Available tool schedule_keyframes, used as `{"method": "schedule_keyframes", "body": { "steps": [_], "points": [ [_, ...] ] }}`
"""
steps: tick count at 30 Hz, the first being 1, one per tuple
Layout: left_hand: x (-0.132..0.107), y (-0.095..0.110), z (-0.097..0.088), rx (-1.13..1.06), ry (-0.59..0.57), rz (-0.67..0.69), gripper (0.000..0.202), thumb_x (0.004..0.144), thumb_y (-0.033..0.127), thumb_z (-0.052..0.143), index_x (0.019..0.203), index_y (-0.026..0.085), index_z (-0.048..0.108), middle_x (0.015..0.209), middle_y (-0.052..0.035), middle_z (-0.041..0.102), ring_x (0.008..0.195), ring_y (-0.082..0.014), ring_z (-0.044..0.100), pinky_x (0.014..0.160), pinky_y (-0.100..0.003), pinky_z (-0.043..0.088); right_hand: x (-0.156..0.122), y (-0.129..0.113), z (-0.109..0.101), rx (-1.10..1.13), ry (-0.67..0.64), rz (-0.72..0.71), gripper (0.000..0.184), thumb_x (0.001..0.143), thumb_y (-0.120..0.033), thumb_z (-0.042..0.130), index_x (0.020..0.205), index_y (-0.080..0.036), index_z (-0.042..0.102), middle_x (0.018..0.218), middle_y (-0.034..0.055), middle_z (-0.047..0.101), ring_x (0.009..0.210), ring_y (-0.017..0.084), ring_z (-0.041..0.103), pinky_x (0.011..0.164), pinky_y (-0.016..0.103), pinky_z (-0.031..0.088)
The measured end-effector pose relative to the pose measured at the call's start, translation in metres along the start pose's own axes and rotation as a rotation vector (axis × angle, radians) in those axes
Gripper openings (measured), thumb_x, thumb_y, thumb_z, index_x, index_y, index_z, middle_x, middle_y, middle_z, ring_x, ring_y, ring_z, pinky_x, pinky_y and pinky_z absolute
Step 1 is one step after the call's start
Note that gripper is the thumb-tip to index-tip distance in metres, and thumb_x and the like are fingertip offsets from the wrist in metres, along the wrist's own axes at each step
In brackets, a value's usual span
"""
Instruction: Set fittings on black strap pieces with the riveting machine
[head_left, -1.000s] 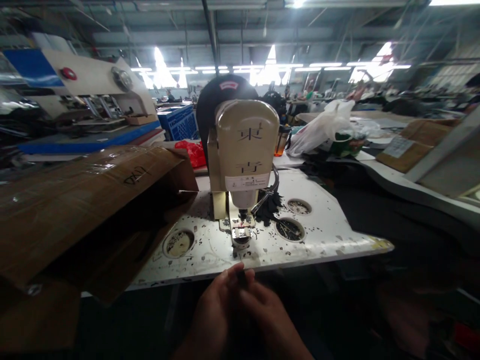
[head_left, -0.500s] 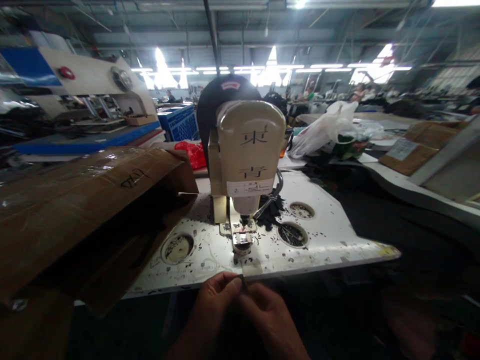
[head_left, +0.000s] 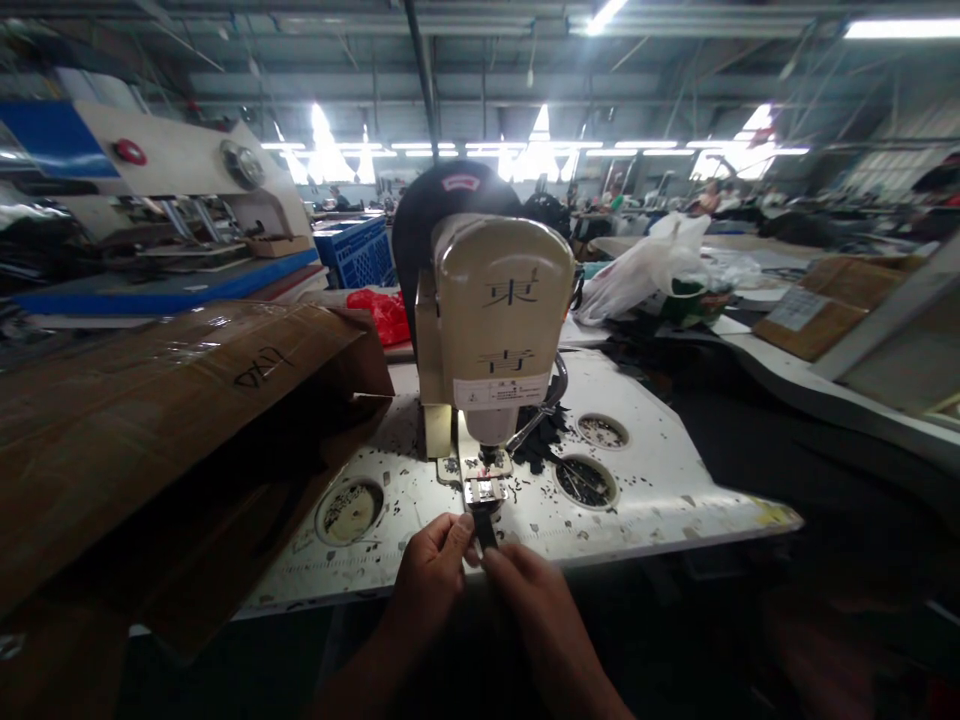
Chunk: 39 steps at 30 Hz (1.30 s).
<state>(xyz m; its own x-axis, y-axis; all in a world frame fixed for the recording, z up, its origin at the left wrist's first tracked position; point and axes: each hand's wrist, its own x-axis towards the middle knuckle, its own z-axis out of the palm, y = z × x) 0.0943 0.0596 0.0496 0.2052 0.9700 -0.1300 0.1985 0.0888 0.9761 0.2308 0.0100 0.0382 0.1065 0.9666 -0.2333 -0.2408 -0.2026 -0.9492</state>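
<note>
Between my two hands is a narrow black strip (head_left: pixel 484 530), its far end at the small metal plate (head_left: pixel 486 490) under the head of a cream-coloured press machine (head_left: pixel 501 310). My left hand (head_left: pixel 435 560) pinches the strip's left edge between thumb and finger. On the strip's near right side, my right hand (head_left: pixel 529 590) has its fingers closed on it. The strip's lower part is lost in the dark below the table edge. Small black scraps lie around the plate, and a pile of black pieces (head_left: pixel 541 440) sits behind it to the right.
An open cardboard box (head_left: pixel 195 400) stands on the left of the white table (head_left: pixel 645 480). Round cups (head_left: pixel 349 512) sunk in the tabletop hold scraps. Behind are a blue crate (head_left: pixel 356 252), a red bag (head_left: pixel 382 315) and a white plastic bag (head_left: pixel 645 265). Dark fabric (head_left: pixel 750 440) lies at right.
Both hands have moved forward and up from the table's front edge to the machine's plate, bringing the black strip along. More of the strip now shows between them.
</note>
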Motion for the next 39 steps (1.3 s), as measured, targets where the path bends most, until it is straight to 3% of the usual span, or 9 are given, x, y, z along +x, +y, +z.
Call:
{"method": "schedule_keyframes", "body": {
  "steps": [3,6,11,16,19,22,29,33,39],
  "points": [
    [-0.001,0.002,-0.007,0.103,0.031,0.065,0.048,0.096,0.062,0.051,0.092,0.016,0.066,0.073,0.0,0.059,0.058,-0.0113,0.046,0.055,-0.024,0.034,0.011,-0.001,0.001,0.044,0.039,0.056,0.04,0.079,-0.055,0.071,0.071,-0.018,0.059,0.054,-0.0027,0.054,0.051,0.013,0.047,0.049,0.026,0.032],
    [-0.004,0.003,-0.014,0.261,0.044,0.147,0.04,0.097,0.055,0.052,0.091,0.018,0.066,0.078,-0.0018,0.063,0.073,-0.0162,0.056,0.068,-0.026,0.041,0.02,-0.001,0.001,0.084,0.049,0.075,0.04,0.077,-0.056,0.071,0.075,-0.017,0.061,0.056,-0.0027,0.056,0.051,0.013,0.049,0.048,0.025,0.033],
    [-0.007,0.002,-0.021,0.614,0.101,0.297,0.035,0.097,0.043,0.056,0.121,0.022,0.07,0.079,-0.001,0.069,0.061,-0.015,0.056,0.062,-0.028,0.04,0.028,0.0,0.004,0.148,0.049,0.099,0.041,0.075,-0.056,0.072,0.078,-0.017,0.059,0.057,-0.0035,0.057,0.05,0.012,0.052,0.046,0.022,0.033],
    [0.003,0.007,-0.019,0.805,-0.025,0.502,0.052,0.094,0.024,0.05,0.145,0.016,0.059,0.089,-0.0103,0.077,0.069,-0.0212,0.069,0.073,-0.033,0.05,0.034,0.004,0.005,0.188,0.052,0.104,0.045,0.073,-0.058,0.073,0.077,-0.017,0.056,0.055,-0.0036,0.056,0.049,0.012,0.052,0.044,0.022,0.034],
    [0.01,0.015,-0.015,0.887,-0.136,0.479,0.06,0.093,0.02,0.045,0.153,0.013,0.049,0.109,-0.0179,0.077,0.085,-0.0309,0.074,0.079,-0.041,0.054,0.038,0.007,0.004,0.189,0.062,0.099,0.044,0.073,-0.057,0.074,0.077,-0.017,0.056,0.057,-0.0027,0.059,0.05,0.013,0.054,0.045,0.023,0.036],
    [0.015,0.023,-0.012,0.947,-0.196,0.443,0.061,0.094,0.02,0.042,0.154,0.014,0.048,0.112,-0.02,0.076,0.094,-0.0364,0.074,0.082,-0.046,0.055,0.042,0.009,0.004,0.17,0.066,0.099,0.041,0.074,-0.054,0.073,0.075,-0.017,0.055,0.057,-0.0031,0.058,0.049,0.012,0.053,0.044,0.022,0.033],
    [0.02,0.024,-0.009,0.931,-0.183,0.424,0.063,0.09,0.028,0.053,0.152,0.016,0.05,0.109,-0.0197,0.077,0.089,-0.0356,0.075,0.075,-0.039,0.051,0.044,0.01,0.005,0.163,0.044,0.081,0.042,0.078,-0.055,0.071,0.075,-0.017,0.055,0.057,-0.0025,0.059,0.049,0.012,0.053,0.045,0.022,0.034],
    [0.023,0.021,-0.01,0.912,-0.133,0.406,0.069,0.085,0.028,0.06,0.152,0.022,0.05,0.096,-0.0171,0.079,0.077,-0.0318,0.074,0.065,-0.033,0.046,0.045,0.011,0.005,0.164,0.026,0.064,0.043,0.078,-0.057,0.07,0.077,-0.016,0.056,0.058,-0.0019,0.061,0.049,0.011,0.054,0.045,0.021,0.034],
    [0.026,0.018,-0.013,0.948,-0.198,0.338,0.068,0.091,0.028,0.053,0.158,0.025,0.041,0.112,-0.0174,0.077,0.091,-0.0376,0.075,0.077,-0.042,0.052,0.045,0.009,0.006,0.173,0.021,0.047,0.042,0.078,-0.057,0.071,0.076,-0.017,0.055,0.057,-0.0029,0.059,0.049,0.011,0.053,0.045,0.021,0.033]
  ]
}}
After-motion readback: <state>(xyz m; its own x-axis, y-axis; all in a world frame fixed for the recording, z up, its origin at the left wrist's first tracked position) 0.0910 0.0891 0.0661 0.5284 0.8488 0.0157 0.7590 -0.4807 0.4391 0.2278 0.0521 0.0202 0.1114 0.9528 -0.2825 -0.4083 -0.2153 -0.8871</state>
